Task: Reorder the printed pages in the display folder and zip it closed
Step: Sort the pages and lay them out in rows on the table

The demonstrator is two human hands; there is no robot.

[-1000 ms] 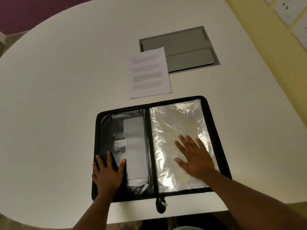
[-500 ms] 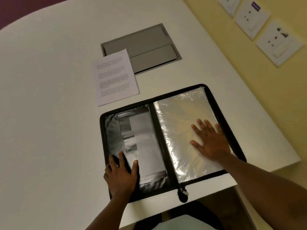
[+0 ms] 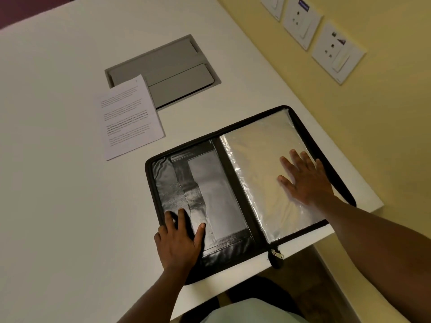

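We work at a white table whose right edge runs along a yellow wall, and the black display folder lies open near that edge, its near corners reaching the table's near edge. Its right half carries the clear plastic sleeves, which look empty from here, and its left half shows the dark inner cover with a pocket. The printed pages rest in a stack on the table, just beyond the folder's far left corner and partly over a grey recessed panel. Our right hand lies flat with fingers spread wide on the top sleeve, holding nothing; our left hand also lies flat, fingers straight, pressing the near left corner of the inner cover. We judge the pages are out and the step now is to settle the folder before refilling it. To do it well we keep the left hand pinning the cover so the folder does not slide off the near edge, smooth the crinkled sleeve flat, then reach for the stack with one hand only. The zip pull hangs at the near end of the spine, so we keep pages clear of the zip track.
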